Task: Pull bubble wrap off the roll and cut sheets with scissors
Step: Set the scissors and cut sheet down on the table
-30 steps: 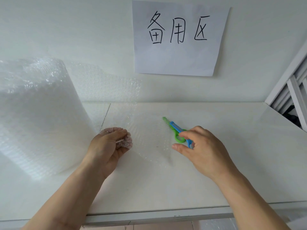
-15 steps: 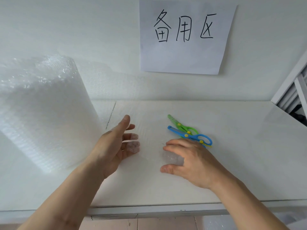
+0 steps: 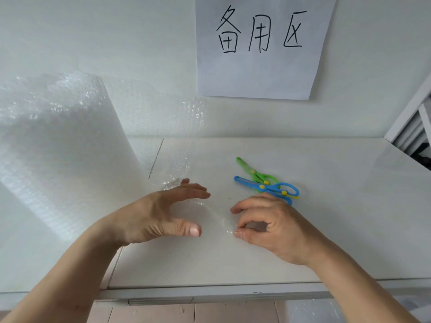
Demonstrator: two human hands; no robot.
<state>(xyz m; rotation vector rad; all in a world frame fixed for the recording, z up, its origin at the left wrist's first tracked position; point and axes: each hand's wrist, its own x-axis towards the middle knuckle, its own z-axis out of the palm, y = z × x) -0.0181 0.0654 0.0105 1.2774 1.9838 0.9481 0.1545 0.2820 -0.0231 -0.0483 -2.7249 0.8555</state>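
A big roll of clear bubble wrap (image 3: 53,155) stands at the left of the white table (image 3: 338,217). Its loose sheet (image 3: 177,164) runs right along the wall and down onto the table between my hands. My left hand (image 3: 158,217) hovers over the sheet with fingers spread and holds nothing. My right hand (image 3: 275,227) pinches the sheet's near edge between thumb and forefinger. Green and blue scissors (image 3: 263,183) lie with blades apart on the table, just beyond my right hand.
A paper sign (image 3: 261,47) with handwritten characters hangs on the white wall behind the table. A white slatted frame (image 3: 412,117) stands at the far right. The table's front edge runs below my forearms, with floor tiles beneath.
My right hand set the scissors down on the table and moved to the sheet's near edge. My left hand let go of the bunched wrap and opened.
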